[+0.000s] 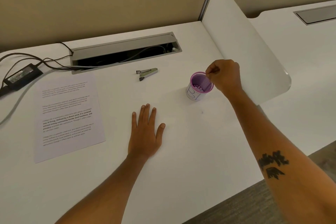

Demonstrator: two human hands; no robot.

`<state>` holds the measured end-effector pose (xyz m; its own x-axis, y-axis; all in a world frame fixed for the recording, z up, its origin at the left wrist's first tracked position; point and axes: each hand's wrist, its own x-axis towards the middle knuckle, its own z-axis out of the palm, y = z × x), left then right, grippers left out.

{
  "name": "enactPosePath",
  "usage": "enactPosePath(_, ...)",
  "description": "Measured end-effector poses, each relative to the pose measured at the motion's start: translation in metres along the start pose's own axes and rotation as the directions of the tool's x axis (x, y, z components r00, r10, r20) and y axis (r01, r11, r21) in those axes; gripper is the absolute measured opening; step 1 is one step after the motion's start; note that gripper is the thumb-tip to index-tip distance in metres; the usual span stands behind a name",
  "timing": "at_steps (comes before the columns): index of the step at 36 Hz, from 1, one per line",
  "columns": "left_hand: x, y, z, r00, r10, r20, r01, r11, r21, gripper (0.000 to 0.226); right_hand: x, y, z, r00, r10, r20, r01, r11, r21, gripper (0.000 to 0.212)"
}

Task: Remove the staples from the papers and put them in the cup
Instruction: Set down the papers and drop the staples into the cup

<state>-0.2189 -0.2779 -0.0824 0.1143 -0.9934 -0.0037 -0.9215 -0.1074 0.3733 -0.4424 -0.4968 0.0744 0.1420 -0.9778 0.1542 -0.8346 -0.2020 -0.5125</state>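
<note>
A purple mesh cup (200, 85) wrapped in white paper stands on the white desk (181, 151), right of centre. My right hand (225, 76) hovers at the cup's right rim with thumb and forefinger pinched together; whatever is between them is too small to make out. My left hand (146, 132) lies flat on the desk, palm down, fingers spread, holding nothing. A printed sheet of paper (68, 116) lies to the left. A metal staple remover (147, 73) rests behind my left hand, near the cable slot.
An open grey cable tray (125, 51) runs along the back of the desk. A black power adapter (21, 76) with cables sits at the far left. A white divider panel (241, 42) rises on the right. The desk's front edge falls off at the lower right.
</note>
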Motion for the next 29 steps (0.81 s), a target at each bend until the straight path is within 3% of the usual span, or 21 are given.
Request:
enactPosePath(7, 0.0, 0.0, 0.0, 1.0, -0.002, -0.007, 0.002, 1.0, 0.0, 0.072, -0.006, -0.001, -0.001, 0.999, 0.051, 0.016, -0.052, 0.996, 0.067, 0.017)
enactPosePath(12, 0.0, 0.0, 0.0, 1.0, 0.0, -0.004, 0.0, 1.0, 0.008, 0.071, -0.017, 0.0, -0.008, 0.981, 0.196, 0.005, -0.19, 0.945, 0.266, 0.016)
enactPosePath(17, 0.0, 0.001, 0.0, 1.0, -0.005, -0.001, 0.005, 1.0, 0.002, 0.071, -0.046, 0.012, -0.016, 0.917, 0.396, -0.041, -0.293, 0.742, 0.603, 0.018)
enactPosePath(20, 0.0, 0.001, 0.0, 1.0, -0.006, -0.002, 0.006, 1.0, 0.003, 0.072, -0.073, 0.031, -0.006, 0.855, 0.515, -0.055, -0.341, 0.639, 0.689, 0.016)
enactPosePath(22, 0.0, 0.002, -0.001, 1.0, -0.007, -0.004, 0.007, 1.0, 0.006, 0.072, -0.091, 0.046, 0.01, 0.827, 0.56, -0.048, -0.4, 0.646, 0.65, 0.016)
enactPosePath(24, -0.001, 0.002, 0.0, 1.0, -0.005, -0.006, 0.005, 1.0, 0.017, 0.072, -0.104, 0.059, 0.029, 0.844, 0.534, -0.043, -0.434, 0.729, 0.53, 0.017)
enactPosePath(27, -0.001, 0.001, 0.0, 1.0, -0.002, -0.005, 0.002, 1.0, 0.025, 0.072, -0.117, 0.07, 0.052, 0.93, 0.361, -0.069, -0.334, 0.908, 0.254, 0.019)
enactPosePath(29, -0.001, 0.001, 0.001, 1.0, -0.001, -0.009, 0.001, 1.0, 0.02, 0.072, -0.122, 0.072, 0.064, 0.966, 0.25, -0.062, -0.239, 0.961, 0.141, 0.023)
